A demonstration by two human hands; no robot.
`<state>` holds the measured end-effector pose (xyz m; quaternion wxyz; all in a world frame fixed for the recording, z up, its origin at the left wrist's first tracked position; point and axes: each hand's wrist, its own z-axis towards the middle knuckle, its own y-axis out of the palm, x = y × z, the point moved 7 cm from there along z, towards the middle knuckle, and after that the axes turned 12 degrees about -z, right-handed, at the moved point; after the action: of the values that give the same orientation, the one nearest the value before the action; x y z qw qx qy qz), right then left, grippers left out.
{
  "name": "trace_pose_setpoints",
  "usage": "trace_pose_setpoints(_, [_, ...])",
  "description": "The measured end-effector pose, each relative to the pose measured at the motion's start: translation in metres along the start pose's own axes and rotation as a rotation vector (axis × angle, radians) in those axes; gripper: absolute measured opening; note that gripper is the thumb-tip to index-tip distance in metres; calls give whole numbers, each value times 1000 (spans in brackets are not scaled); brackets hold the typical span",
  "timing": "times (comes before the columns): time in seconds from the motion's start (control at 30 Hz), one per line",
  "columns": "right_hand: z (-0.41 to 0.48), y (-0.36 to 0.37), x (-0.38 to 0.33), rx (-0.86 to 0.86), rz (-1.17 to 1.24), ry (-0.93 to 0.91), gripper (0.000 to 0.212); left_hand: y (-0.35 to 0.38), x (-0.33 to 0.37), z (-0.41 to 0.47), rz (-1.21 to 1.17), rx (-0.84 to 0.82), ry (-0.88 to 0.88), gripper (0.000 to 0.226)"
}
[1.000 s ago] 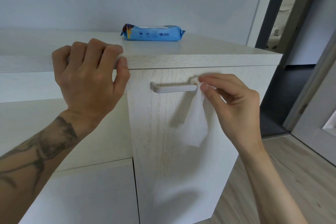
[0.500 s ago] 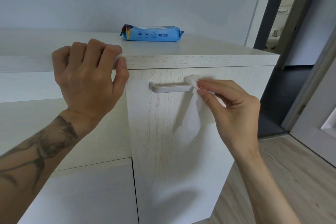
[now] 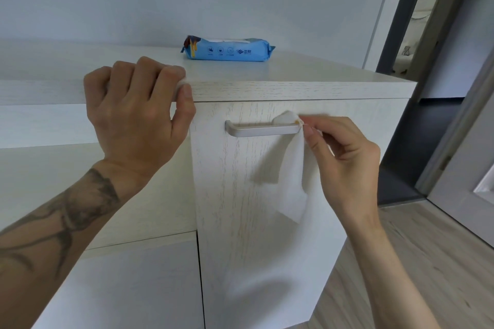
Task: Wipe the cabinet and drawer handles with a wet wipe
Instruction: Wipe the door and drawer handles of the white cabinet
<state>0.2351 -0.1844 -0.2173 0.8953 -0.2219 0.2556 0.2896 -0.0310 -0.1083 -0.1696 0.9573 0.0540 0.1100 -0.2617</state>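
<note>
A brushed metal bar handle point(image 3: 262, 129) runs across the upper part of a pale wood cabinet door point(image 3: 254, 262). My right hand point(image 3: 344, 163) pinches a white wet wipe point(image 3: 292, 187) at the handle's right end. The wipe's top is bunched over the bar and the rest hangs down in front of the door. My left hand point(image 3: 133, 115) is curled over the front edge of the cabinet top point(image 3: 307, 75), left of the door. A small white bit shows under its index finger; I cannot tell what it is.
A blue pack of wet wipes point(image 3: 228, 48) lies on the cabinet top near the wall. Lower white cabinet fronts point(image 3: 128, 288) sit to the left. A dark doorway point(image 3: 427, 88) and wood floor point(image 3: 427, 262) are on the right.
My right hand has worked the wipe over the handle's right end: its top went from flat against the bar to bunched on top of it. My left hand has stayed put.
</note>
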Motion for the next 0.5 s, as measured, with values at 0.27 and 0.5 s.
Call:
trace_pose_setpoints(0.27, [2,-3,-11,-17,-91,-69,19,1,0,0,-6,8,-2,21])
trace_pose_setpoints(0.5, [-9,25,-65,-54,-5,-197,14,0,1,1,-4,-15,-4,22])
